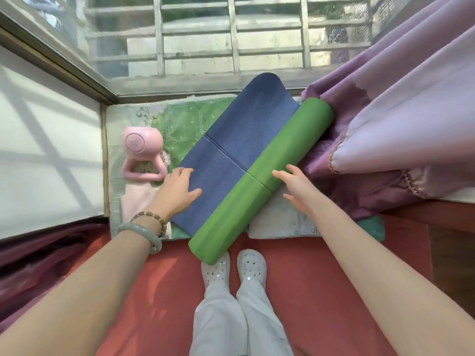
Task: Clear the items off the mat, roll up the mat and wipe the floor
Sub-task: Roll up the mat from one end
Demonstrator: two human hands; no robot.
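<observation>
Mat partly rolled, both hands on it with straight fingers.

The mat lies slantwise across a floral pad below the window. Its rolled green part lies on the right, the flat blue part on the left. The left hand rests palm-down on the near corner of the blue part, fingers spread and straight, gripping nothing. The right hand reaches to the roll from its right side, fingers extended, tips touching the green surface, no grasp. A pink kettlebell stands on the pad just left of the mat. A purple curtain touches the roll's far end.
</observation>
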